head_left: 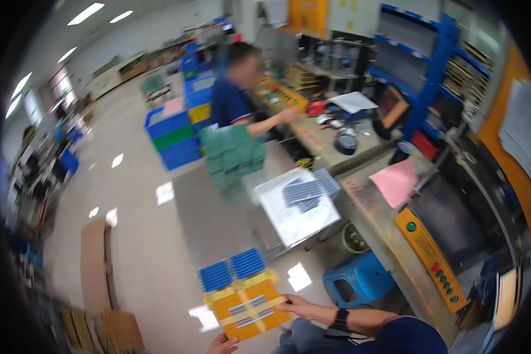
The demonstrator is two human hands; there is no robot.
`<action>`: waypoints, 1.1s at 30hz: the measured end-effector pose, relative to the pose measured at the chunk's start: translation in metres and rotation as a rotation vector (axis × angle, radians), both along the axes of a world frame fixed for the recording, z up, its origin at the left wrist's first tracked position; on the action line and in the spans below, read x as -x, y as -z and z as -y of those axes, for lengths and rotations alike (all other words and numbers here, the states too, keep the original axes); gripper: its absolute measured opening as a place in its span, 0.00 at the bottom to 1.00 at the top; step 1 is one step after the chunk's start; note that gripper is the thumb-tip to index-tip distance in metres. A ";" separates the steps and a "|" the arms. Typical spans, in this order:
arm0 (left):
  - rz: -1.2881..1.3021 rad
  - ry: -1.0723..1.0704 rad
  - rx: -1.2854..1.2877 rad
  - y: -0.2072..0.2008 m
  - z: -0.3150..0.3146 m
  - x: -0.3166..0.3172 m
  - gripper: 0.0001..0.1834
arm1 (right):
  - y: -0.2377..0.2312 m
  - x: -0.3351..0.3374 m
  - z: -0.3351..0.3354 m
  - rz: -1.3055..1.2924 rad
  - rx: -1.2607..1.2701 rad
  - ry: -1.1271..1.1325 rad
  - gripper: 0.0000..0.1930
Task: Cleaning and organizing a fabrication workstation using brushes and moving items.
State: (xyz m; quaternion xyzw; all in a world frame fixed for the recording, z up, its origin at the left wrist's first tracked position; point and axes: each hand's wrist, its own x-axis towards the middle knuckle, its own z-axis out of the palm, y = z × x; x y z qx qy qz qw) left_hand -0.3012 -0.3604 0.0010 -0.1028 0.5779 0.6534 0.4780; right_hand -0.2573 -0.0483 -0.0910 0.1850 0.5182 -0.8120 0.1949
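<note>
My right hand [295, 305] grips the right edge of a flat orange package [251, 310] with a white label and crossed pale tape. My left hand [223, 344] holds the package's lower left corner, and part of that hand is cut off by the picture's edge. At the package's far end show two blue ribbed pieces [232, 270], with a yellow layer between them and the orange face. Whether they belong to the same bundle I cannot tell. Beyond it, a grey metal table [209, 218] carries white sheets [286, 209] with grey-blue perforated trays [305, 192] on top.
A person [233, 97] in dark blue works at the bench ahead, beside stacked green trays [233, 153]. Blue and green crates [174, 141] stand left of them. On my right are a blue stool [360, 280], a machine's orange button panel [430, 256] and a pink sheet [395, 182].
</note>
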 end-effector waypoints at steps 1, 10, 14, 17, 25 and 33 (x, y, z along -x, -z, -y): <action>0.023 -0.059 0.026 0.019 0.014 0.014 0.23 | 0.007 0.024 0.012 -0.025 0.033 -0.020 0.35; 0.110 -0.246 0.021 0.111 0.022 0.185 0.13 | 0.037 0.193 0.008 -0.043 0.038 0.014 0.36; 0.147 -0.175 0.040 0.147 0.021 0.253 0.15 | 0.062 0.245 0.013 0.001 0.070 0.106 0.34; 0.141 -0.145 0.064 0.172 0.018 0.296 0.20 | 0.083 0.277 0.011 -0.001 0.043 0.159 0.33; 0.178 -0.069 0.042 0.183 -0.021 0.381 0.21 | 0.091 0.315 -0.001 -0.027 -0.338 0.289 0.35; 0.262 0.015 0.051 0.219 -0.022 0.407 0.20 | 0.096 0.121 -0.006 0.199 -0.270 0.324 0.23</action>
